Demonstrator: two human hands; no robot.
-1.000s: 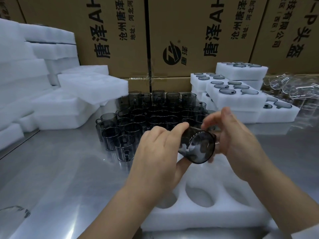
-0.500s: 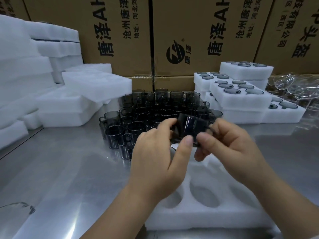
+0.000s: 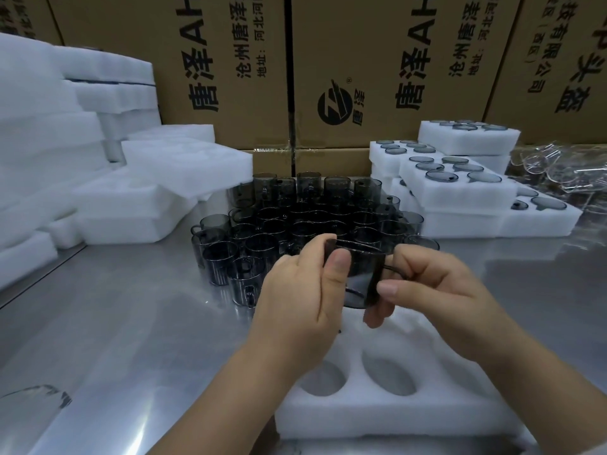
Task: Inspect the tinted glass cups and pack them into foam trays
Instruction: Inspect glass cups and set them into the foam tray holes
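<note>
At the far left corner of the counter [image 3: 115, 339] you have a stack of empty foam trays [image 3: 65, 159], piled unevenly and running along the left edge. Behind the far edge stands a wall of cardboard boxes [image 3: 361, 60] with printed lettering. In the middle of the counter, toward the far edge, a cluster of tinted cups [image 3: 295, 218] stands upright and tightly packed, handles facing various ways. Just in front of that cluster, your left grip [image 3: 295, 300] holds one tinted glass cup [image 3: 361, 277] clear of the counter: the thumb presses the near wall, and the fingers curl round the far side at the rim. Your right grip [image 3: 437, 290] holds the same cup from the other side, thumb on the wall low down, fingers curled at the handle. The cup hangs between both grips, above the far edge of the foam tray [image 3: 394, 412] that lies at the near edge of the counter, right of centre. Two round pockets in that tray show unfilled; your forearms hide the rest. Toward the far right corner, packed foam trays [image 3: 460, 188] are stacked in offset layers, cups seated in their pockets. Beyond them, at the right edge, lies a heap of clear glass cups [image 3: 558, 169].
</note>
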